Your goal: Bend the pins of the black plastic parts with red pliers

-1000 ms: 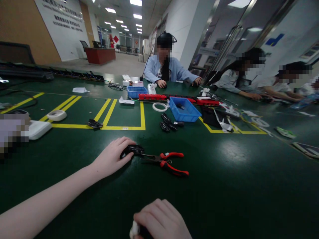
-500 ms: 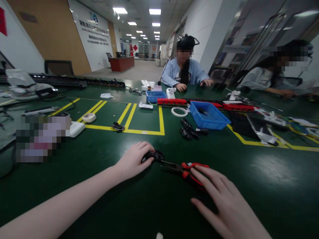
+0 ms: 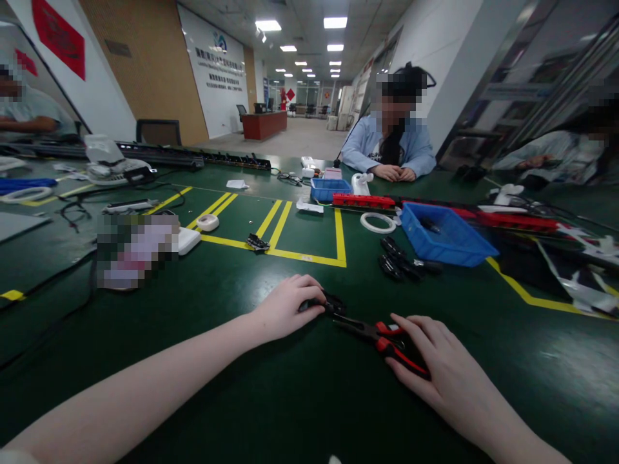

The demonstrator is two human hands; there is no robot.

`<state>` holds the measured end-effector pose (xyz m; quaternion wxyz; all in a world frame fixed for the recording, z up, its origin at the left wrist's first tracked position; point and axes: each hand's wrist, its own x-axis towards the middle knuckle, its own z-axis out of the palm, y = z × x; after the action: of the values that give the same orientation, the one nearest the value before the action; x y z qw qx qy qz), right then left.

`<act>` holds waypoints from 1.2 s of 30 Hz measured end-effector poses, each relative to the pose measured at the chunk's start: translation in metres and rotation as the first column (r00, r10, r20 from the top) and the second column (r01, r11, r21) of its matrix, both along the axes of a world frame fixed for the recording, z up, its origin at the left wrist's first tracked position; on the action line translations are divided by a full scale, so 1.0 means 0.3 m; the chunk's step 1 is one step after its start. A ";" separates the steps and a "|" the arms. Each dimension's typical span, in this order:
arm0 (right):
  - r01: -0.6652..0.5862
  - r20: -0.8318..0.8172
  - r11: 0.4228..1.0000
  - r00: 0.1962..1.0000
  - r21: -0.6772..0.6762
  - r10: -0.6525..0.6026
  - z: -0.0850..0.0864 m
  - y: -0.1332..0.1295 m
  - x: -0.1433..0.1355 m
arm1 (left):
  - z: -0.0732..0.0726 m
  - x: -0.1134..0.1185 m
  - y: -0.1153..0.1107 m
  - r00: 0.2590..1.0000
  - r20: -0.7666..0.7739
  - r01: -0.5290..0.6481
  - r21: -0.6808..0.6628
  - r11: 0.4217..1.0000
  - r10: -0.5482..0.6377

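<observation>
My left hand [image 3: 294, 306] pinches a small black part [image 3: 334, 301] on the green tabletop, with thumb and fingers closed on its near end. Long-nose pliers [image 3: 368, 330] with red and black handles lie just right of that part, jaws pointing at it. The jaw tips are close to the part; I cannot tell whether they grip it. My right hand [image 3: 440, 361] is around the pliers' handles, thumb along the lower handle and fingers at the upper one. Beyond the hands sits a pile of similar black parts [image 3: 399, 259].
Behind the pile stands a blue bin [image 3: 447, 241] with a dark item inside. A white ring [image 3: 378, 223], red strips [image 3: 362, 200] and a small blue tray [image 3: 331, 188] lie farther back. A black piece [image 3: 258, 243] rests by yellow tape. A co-worker [image 3: 389, 151] sits opposite.
My right hand has closed around the pliers' handles, its thumb now on the lower one. The pliers' jaws look closer together. My view has turned left; my left hand keeps the black part.
</observation>
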<state>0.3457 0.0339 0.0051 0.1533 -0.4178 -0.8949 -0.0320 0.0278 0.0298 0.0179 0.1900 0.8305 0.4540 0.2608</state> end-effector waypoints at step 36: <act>-0.166 -0.105 0.986 0.981 -0.025 0.162 0.063 0.220 -0.134 | -0.020 -0.048 0.133 0.988 0.153 -0.018 -0.017 1.000 0.020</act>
<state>0.3055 0.0998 0.0238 0.1942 -0.3463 -0.9176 0.0173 0.0134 0.0698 0.0120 0.2280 0.8022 0.4481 0.3220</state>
